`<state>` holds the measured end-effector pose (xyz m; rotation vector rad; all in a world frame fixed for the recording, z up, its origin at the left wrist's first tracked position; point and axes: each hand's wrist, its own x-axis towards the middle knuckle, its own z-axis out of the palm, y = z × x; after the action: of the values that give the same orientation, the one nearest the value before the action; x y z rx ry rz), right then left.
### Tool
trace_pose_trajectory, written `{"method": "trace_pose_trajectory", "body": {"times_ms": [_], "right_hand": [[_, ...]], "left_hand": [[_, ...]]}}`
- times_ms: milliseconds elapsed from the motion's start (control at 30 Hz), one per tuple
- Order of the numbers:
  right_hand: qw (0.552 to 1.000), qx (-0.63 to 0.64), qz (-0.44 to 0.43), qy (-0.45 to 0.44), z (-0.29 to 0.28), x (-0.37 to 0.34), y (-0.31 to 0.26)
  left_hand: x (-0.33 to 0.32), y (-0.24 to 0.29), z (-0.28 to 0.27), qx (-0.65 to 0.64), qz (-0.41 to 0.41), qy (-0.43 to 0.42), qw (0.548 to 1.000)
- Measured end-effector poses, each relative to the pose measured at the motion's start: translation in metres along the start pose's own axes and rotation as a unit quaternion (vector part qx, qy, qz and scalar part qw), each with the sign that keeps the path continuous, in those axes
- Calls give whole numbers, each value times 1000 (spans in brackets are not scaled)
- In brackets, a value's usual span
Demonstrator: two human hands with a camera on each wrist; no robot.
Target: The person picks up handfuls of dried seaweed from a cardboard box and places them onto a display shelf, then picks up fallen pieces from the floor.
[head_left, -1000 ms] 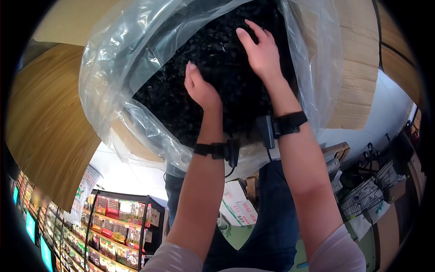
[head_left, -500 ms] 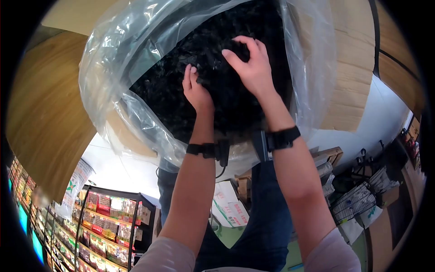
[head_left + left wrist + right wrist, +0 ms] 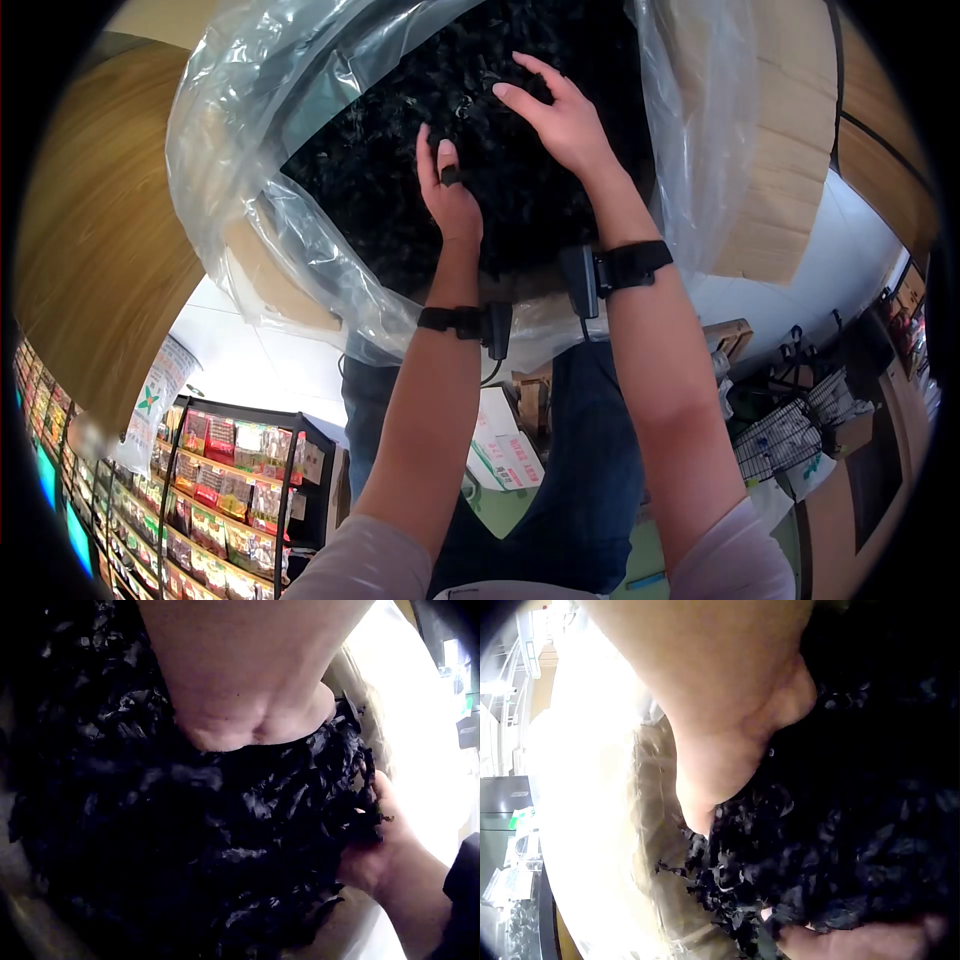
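A mass of crinkled black flakes [image 3: 370, 160], like dried wood ear fungus, lies inside a clear plastic bag [image 3: 225, 130]. My left hand [image 3: 453, 200] is among the flakes with its fingers extended, and one dark piece overlaps its thumb. Farther in and to the right, my right hand [image 3: 575, 130] reaches over the flakes, thumb and fingers spread apart. Both wrist views show flakes heaped close against the hands, the left wrist view with loose bits over the right hand [image 3: 386, 847]. Part of each hand is hidden by the flakes.
Cardboard flaps [image 3: 790, 150] surround the bag at the right. A wood-grain panel [image 3: 100, 250] stands at the left. Shelves of packaged goods [image 3: 230, 460] are at lower left, a wire basket [image 3: 780, 440] at lower right. A white printed carton [image 3: 500, 440] lies below, between the legs.
The right hand first came back toward the body, then moved outward again a little. The left hand has shifted slightly, and a dark piece now shows by its thumb.
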<state>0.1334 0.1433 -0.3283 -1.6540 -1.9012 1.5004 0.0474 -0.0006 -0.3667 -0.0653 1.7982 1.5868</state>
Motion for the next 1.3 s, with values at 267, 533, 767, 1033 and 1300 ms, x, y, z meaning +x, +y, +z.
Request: {"method": "trace_pose_trajectory", "body": {"times_ms": [267,533,767,1033,1300], "right_hand": [[988,81,-41,122,17,-45,-36],[980,24,-35,194,23,-86,-60],[977,165,72,111,25,-53,-3],[986,135,80,57,25,-49,6],[982,128,54,128,26,-73,-33]], "left_hand": [[-10,7,5,-135,-68,40,988],[-18,26,-13,-226,-76,-22,971],[1,30,-8,-3,4,-79,997],[16,-6,-25,181,84,-96,975],[3,5,-20,1,50,-132,990]]}}
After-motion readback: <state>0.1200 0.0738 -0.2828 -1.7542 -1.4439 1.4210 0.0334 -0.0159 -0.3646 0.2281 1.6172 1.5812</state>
